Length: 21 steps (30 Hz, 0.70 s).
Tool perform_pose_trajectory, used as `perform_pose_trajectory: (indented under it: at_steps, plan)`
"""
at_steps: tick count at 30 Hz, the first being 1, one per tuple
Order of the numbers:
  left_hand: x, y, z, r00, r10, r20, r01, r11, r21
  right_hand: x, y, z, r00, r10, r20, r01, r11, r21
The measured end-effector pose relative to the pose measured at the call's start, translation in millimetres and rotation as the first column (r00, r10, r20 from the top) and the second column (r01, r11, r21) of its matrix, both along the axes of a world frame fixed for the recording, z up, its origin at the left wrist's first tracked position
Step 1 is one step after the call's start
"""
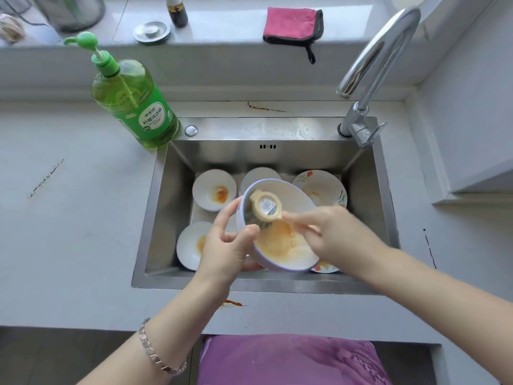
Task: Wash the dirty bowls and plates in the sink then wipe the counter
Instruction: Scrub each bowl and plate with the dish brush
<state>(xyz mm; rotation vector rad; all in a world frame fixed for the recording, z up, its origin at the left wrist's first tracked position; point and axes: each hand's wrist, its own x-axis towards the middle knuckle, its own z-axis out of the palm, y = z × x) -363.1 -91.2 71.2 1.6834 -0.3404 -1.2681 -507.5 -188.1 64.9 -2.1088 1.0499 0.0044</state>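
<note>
Bowl (pixel 279 244) tilted above the sink (pixel 249 284), left grip (pixel 224 245) curled on its rim, right grip (pixel 333 237) pinching a brush (pixel 266 208) inside

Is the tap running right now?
Off, apparently: no water stream falls from the faucet spout into the sink.

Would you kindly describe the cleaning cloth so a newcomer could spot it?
Behind the steel sink runs a raised ledge. The cloth lies on it, left of the faucet. Unlike the metal lid and dark bottle nearby, it is folded, pink, dark-edged, with a loop.
</note>
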Motion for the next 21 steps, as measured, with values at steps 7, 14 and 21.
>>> perform_pose_trajectory:
  at_steps: [7,14,21]
  plan:
    - [12.1,-6.2,3.7,0.995,0.063,0.073,-0.064,0.998,0.017,8.9,14.3,21.2,0.995,0.095,-0.032,-0.088,0.98,0.176]
    - [23.3,-2.3,5.0,0.995,0.05,0.089,-0.048,0.998,-0.03,-16.8,-4.8,1.9,0.982,0.074,-0.172,-0.085,0.995,-0.054]
    - [9.6,7.4,-5.0,0.992,-0.063,0.108,0.063,0.998,0.003,-9.5,-11.4,1.9,0.996,0.015,-0.089,-0.013,1.0,0.019]
